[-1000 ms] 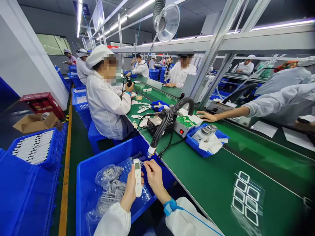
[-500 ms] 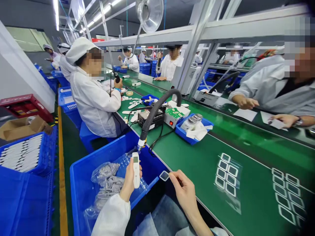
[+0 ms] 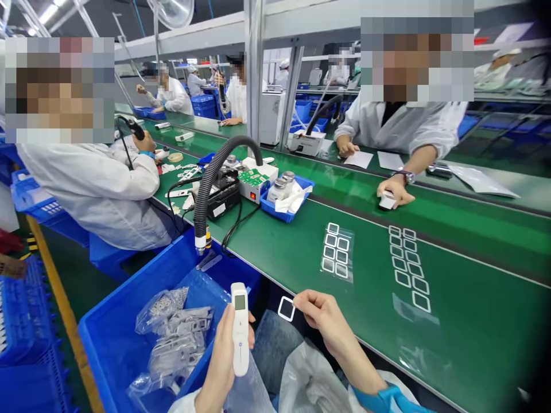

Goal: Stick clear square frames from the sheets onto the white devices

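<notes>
My left hand (image 3: pixel 221 350) is wrapped round a white handheld device (image 3: pixel 240 330) with a small grey display, held upright with its face toward me. Between the thumb and fingertips of my right hand (image 3: pixel 321 312) is a thin square window piece (image 3: pixel 286 309) with a white border and a see-through middle. It is held by its edge, a short way right of the device and apart from it. More such pieces lie in rows on a clear sheet (image 3: pixel 337 252) on the green bench, and another group (image 3: pixel 408 264) lies farther right.
A blue bin (image 3: pixel 112 327) with bagged parts (image 3: pixel 183 332) stands at my left. A black flexible hose (image 3: pixel 210 178) arches over the bench edge beside a small blue tray (image 3: pixel 287 201). Across the bench a co-worker's hand (image 3: pixel 396 195) rests on a small white item. Another co-worker (image 3: pixel 86 189) sits at left.
My view has swung right. The device and the window piece remain in my hands. The co-worker opposite has reached forward over the green surface with a small white item.
</notes>
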The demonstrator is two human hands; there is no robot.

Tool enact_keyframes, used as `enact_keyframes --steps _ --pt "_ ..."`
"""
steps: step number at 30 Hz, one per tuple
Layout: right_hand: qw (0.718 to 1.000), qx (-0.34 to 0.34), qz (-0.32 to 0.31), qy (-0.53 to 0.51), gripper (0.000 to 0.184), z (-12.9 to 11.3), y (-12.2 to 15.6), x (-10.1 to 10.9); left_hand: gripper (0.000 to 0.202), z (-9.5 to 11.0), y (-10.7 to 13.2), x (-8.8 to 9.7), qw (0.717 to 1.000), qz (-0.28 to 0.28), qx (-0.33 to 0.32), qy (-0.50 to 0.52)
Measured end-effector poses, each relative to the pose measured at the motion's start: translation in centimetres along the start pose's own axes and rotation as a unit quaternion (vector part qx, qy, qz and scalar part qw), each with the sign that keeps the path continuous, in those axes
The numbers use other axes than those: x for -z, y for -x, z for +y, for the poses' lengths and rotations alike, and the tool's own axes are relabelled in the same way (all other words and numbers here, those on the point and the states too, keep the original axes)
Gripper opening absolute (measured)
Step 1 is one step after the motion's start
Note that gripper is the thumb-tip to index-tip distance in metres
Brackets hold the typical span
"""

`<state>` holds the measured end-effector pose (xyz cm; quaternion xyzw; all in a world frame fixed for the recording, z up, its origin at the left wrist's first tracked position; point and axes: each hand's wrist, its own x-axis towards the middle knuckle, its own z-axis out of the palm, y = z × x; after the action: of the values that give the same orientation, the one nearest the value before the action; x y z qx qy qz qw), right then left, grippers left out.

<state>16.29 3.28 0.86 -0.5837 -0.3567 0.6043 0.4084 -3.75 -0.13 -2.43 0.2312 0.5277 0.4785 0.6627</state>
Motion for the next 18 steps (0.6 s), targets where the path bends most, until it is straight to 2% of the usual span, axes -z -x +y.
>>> enact_keyframes --steps 4,10,15,18 --pt "1.000 0.007 -0.002 -0.019 0.034 0.2 0.2 0.4 0.060 -0.2 0.7 -2.0 0.999 -0.033 0.026 -0.001" --pt "0.999 0.030 -0.007 -0.015 0.035 0.3 0.7 0.6 0.060 -0.7 1.3 -3.7 0.994 -0.088 0.057 -0.020" --pt "0.990 0.133 -0.005 0.046 0.035 0.2 0.9 0.4 0.066 -0.8 1.5 -4.8 0.990 -0.111 0.073 -0.050" --pt "0.983 0.160 -0.011 0.086 0.035 0.3 0.8 0.2 0.067 -0.9 1.4 -5.1 0.989 -0.110 0.080 -0.060"
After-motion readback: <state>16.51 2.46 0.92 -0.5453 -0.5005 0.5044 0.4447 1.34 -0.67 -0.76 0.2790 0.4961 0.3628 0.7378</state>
